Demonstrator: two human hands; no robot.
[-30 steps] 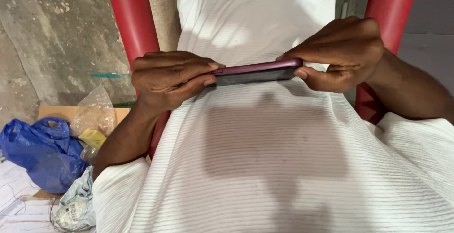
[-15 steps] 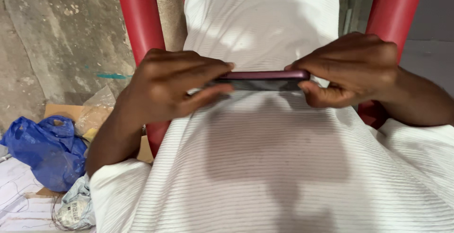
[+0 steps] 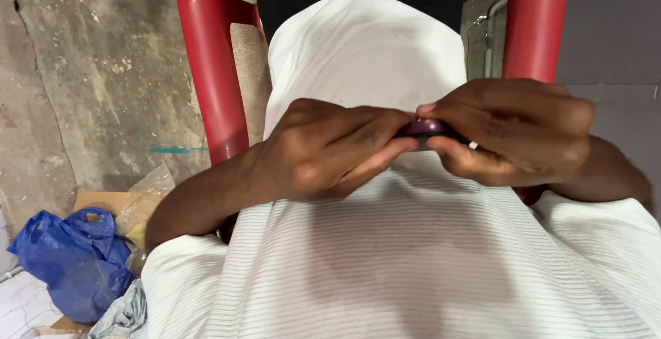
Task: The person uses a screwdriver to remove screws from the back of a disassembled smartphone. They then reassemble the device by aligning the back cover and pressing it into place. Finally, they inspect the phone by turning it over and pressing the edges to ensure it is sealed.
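Observation:
A dark purple phone (image 3: 425, 128) is held edge-on between both hands above my lap, and only a small part of it shows between the fingers. My left hand (image 3: 330, 150) wraps around its left end with the fingers curled over the top. My right hand (image 3: 513, 131) covers its right end, thumb and fingertips pinching it. Beneath the hands is my white, finely striped garment (image 3: 385, 256).
A red plastic chair (image 3: 210, 70) frames my lap on both sides. On the floor at lower left lie a blue plastic bag (image 3: 72, 260), a clear bag (image 3: 144, 198) with something yellow, and cardboard. Rough concrete (image 3: 82, 70) is at left.
Both hands have closed in toward each other, so the phone, earlier seen along its full length, is now almost covered. The view has shifted, showing more of the chair.

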